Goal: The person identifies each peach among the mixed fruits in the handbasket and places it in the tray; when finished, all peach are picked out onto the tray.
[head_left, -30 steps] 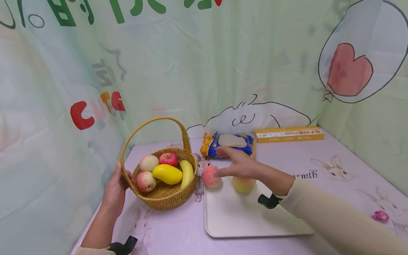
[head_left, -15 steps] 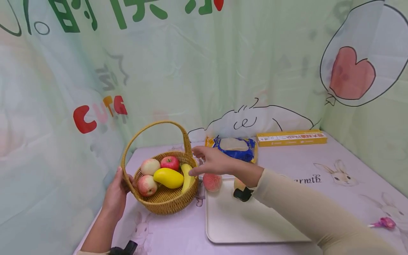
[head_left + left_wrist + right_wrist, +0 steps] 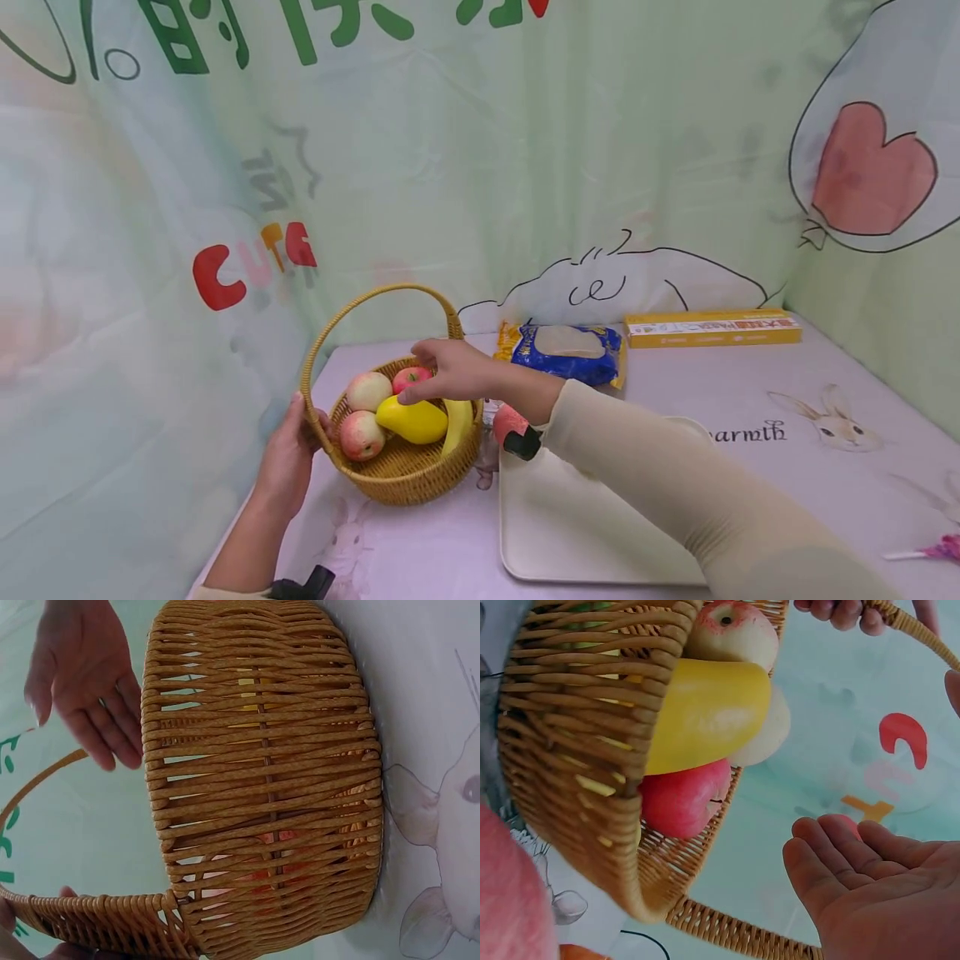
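A wicker basket [image 3: 405, 492] stands on the table at left centre. My left hand [image 3: 283, 458] grips the base of its handle [image 3: 375, 292] on the left side. Inside lie a yellow mango [image 3: 414, 420], a banana [image 3: 458, 427], a red apple [image 3: 411, 377] and two pale peaches [image 3: 362, 436]. Above the mango and apple hovers my right hand [image 3: 459, 371], fingers extended and holding nothing; in the right wrist view its palm [image 3: 900, 900] is bare. A pink peach [image 3: 507, 421] beside the basket is partly covered by my right wrist.
A cream tray [image 3: 585, 533] lies right of the basket, partly under my right forearm. Behind it are a blue-and-orange packet [image 3: 570, 354] and a long yellow box [image 3: 712, 328]. A printed curtain [image 3: 562, 167] hangs behind the table. A pink flower-like item [image 3: 941, 548] lies far right.
My right hand has moved left from above the tray and pink peach to over the basket's fruit. My forearm now covers the yellowish peach on the tray. My left hand stays on the handle.
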`<state>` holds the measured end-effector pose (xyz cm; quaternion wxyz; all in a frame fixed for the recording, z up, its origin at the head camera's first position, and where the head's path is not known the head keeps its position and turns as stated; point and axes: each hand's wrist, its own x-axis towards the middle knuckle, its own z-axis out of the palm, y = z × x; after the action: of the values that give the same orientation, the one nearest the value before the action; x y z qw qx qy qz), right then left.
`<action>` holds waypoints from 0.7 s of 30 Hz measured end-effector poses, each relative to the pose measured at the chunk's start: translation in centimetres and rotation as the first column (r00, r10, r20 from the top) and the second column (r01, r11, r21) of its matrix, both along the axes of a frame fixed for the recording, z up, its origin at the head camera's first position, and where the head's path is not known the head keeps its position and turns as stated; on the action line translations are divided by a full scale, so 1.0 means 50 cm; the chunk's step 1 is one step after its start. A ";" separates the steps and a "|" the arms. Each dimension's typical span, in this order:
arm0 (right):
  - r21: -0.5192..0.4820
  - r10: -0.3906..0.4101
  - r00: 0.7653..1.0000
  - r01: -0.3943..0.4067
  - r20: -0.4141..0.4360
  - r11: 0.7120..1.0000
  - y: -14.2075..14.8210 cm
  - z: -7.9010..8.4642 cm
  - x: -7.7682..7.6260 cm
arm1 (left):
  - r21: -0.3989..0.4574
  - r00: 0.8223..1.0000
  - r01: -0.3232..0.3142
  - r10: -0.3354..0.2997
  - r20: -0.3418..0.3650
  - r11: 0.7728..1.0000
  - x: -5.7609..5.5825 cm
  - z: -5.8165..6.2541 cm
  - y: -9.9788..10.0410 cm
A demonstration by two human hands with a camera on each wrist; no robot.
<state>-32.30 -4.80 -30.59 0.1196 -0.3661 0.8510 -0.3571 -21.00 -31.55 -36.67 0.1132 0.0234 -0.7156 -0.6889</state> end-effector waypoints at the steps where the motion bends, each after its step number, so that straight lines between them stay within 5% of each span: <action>1: 0.003 0.001 1.000 -0.001 -0.006 1.000 -0.008 -0.001 -0.004 | 0.000 1.000 0.001 -0.001 0.000 1.000 -0.001 0.000 0.000; 10: 0.061 0.023 0.999 -0.022 -0.026 0.998 -0.092 -0.001 -0.037 | -0.004 1.000 -0.003 0.003 0.014 1.000 0.006 -0.001 -0.003; 21: 0.099 -0.071 0.997 0.069 0.015 0.993 -0.180 -0.019 -0.065 | -0.021 1.000 0.002 -0.002 0.009 1.000 -0.002 -0.002 -0.002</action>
<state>-35.57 -13.83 -31.55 0.1325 -0.3266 0.8786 -0.3222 -21.11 -31.64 -36.76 0.1096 0.0244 -0.7233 -0.6813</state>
